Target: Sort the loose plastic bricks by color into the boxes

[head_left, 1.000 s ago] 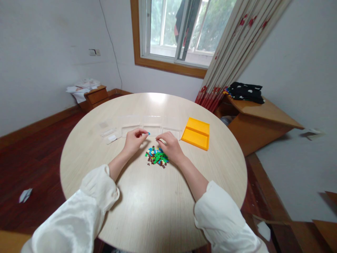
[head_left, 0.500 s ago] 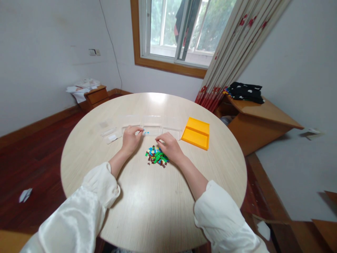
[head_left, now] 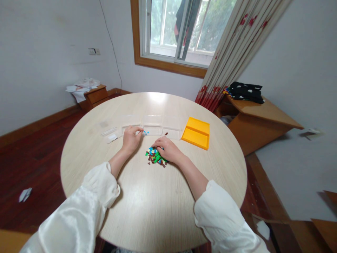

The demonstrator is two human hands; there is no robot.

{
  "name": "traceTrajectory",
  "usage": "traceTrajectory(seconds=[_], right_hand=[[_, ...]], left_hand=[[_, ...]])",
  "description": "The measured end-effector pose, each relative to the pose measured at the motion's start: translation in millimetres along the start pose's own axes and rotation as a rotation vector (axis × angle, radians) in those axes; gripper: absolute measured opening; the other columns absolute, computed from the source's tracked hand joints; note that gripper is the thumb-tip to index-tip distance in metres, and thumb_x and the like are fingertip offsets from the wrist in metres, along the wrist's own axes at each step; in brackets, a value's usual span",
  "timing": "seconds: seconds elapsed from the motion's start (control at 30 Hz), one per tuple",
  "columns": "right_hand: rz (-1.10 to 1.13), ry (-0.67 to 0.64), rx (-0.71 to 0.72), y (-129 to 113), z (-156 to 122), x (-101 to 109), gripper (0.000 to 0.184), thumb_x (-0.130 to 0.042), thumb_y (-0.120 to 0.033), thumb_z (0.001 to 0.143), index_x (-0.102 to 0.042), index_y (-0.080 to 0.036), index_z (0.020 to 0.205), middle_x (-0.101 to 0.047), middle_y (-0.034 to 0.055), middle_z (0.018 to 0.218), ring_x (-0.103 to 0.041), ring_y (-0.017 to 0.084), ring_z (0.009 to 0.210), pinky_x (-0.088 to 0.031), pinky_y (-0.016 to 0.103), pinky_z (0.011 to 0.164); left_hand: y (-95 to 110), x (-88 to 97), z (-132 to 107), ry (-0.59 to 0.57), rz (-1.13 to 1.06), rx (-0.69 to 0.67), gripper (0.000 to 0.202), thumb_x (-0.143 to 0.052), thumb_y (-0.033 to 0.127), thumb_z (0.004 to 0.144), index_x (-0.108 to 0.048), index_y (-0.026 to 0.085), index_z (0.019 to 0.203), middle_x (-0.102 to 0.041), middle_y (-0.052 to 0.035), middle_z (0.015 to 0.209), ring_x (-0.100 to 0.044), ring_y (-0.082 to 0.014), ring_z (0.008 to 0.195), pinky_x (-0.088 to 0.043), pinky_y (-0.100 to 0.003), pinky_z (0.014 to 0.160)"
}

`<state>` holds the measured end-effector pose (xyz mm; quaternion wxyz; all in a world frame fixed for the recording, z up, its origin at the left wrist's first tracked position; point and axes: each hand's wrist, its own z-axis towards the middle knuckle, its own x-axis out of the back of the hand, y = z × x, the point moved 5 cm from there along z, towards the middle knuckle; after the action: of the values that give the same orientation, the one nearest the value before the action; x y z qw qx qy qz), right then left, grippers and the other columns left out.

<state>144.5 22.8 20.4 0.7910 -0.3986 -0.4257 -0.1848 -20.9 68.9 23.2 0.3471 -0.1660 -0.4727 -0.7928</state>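
A small pile of tiny green, blue and brown pieces (head_left: 154,158) lies on the round wooden table (head_left: 147,211). My right hand (head_left: 168,149) rests on the pile's far right side, fingers curled down into it; what they pinch is hidden. My left hand (head_left: 131,138) lies left of the pile with its fingers curled, the tips at the near rim of a row of clear plastic trays (head_left: 154,127). A couple of blue pieces (head_left: 145,133) lie in the tray just beyond those fingertips. A single brown piece (head_left: 165,134) sits by the tray edge above my right hand.
A yellow tray (head_left: 197,133) stands to the right of the clear trays, and a small clear lid or packet (head_left: 110,135) to their left. Beyond the table are a low wooden cabinet (head_left: 96,95), a wooden desk with dark cloth (head_left: 247,92), a curtain and a window.
My left hand carried a blue piece to the clear tray and let it go there. My right hand shifted left and down onto the pile.
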Motion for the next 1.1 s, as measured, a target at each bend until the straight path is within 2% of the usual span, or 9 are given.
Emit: traceTrajectory(seconds=[0.1, 0.3, 0.5, 0.67, 0.87, 1.1], right_hand=[[-0.027, -0.026, -0.034, 3.2, 0.1, -2.0, 0.028, -0.050, -0.002, 0.081, -0.072, -0.015, 0.092, -0.067, 0.0085, 0.095, -0.058, 0.018, 0.094, -0.045, 0.033, 0.089], [-0.033, 0.028, -0.058, 9.7, 0.9, -1.0, 0.031, -0.047, 0.003, 0.079, -0.071, -0.013, 0.090, -0.066, 0.0095, 0.094, -0.057, 0.018, 0.095, -0.046, 0.034, 0.090], [0.031, 0.242, -0.054, 11.7, 0.4, 11.1, 0.021, -0.055, -0.003, 0.078, -0.069, -0.016, 0.086, -0.066, 0.0087, 0.092, -0.057, 0.020, 0.095, -0.047, 0.036, 0.087], [0.241, 0.436, -0.157, 18.0, -1.4, 19.6, 0.009, -0.060, -0.016, 0.079, -0.069, -0.018, 0.081, -0.069, 0.0048, 0.083, -0.060, 0.017, 0.079, -0.049, 0.031, 0.074], [0.454, 0.517, -0.298, 30.3, -1.3, 19.5, 0.014, -0.057, -0.023, 0.077, -0.070, -0.018, 0.078, -0.072, 0.0026, 0.080, -0.062, 0.015, 0.073, -0.048, 0.030, 0.073], [0.420, 0.686, -0.344, 34.4, -8.9, 37.3, 0.016, -0.062, -0.031, 0.073, -0.068, -0.016, 0.074, -0.070, 0.0033, 0.072, -0.060, 0.015, 0.066, -0.045, 0.027, 0.063]], left_hand=[[1.0, 0.7, -0.5, 0.005, -0.005, 0.003, 0.016, -0.056, 0.019, 0.076, -0.072, 0.019, 0.077, -0.069, -0.0053, 0.079, -0.058, -0.0213, 0.079, -0.045, -0.034, 0.079], [2.8, 1.2, -1.6, 0.014, -0.015, -0.004, 0.016, -0.056, 0.019, 0.076, -0.072, 0.018, 0.077, -0.068, -0.0058, 0.078, -0.058, -0.0209, 0.078, -0.044, -0.034, 0.077], [4.5, 0.4, -2.7, 0.025, -0.038, -0.046, 0.015, -0.057, 0.018, 0.077, -0.072, 0.017, 0.078, -0.070, -0.0059, 0.081, -0.057, -0.0203, 0.077, -0.044, -0.033, 0.076], [4.0, -0.1, -3.4, 0.042, -0.050, -0.090, 0.013, -0.059, 0.016, 0.076, -0.072, 0.018, 0.079, -0.071, -0.0049, 0.080, -0.057, -0.0187, 0.076, -0.045, -0.031, 0.074], [2.0, -0.1, -3.4, 0.063, -0.059, -0.102, 0.012, -0.060, 0.017, 0.075, -0.071, 0.020, 0.076, -0.070, -0.0030, 0.077, -0.055, -0.0180, 0.072, -0.044, -0.031, 0.072], [1.6, 0.2, -4.0, 0.078, -0.081, -0.106, 0.012, -0.060, 0.017, 0.076, -0.071, 0.019, 0.075, -0.069, -0.0028, 0.075, -0.054, -0.0173, 0.070, -0.044, -0.031, 0.072]])
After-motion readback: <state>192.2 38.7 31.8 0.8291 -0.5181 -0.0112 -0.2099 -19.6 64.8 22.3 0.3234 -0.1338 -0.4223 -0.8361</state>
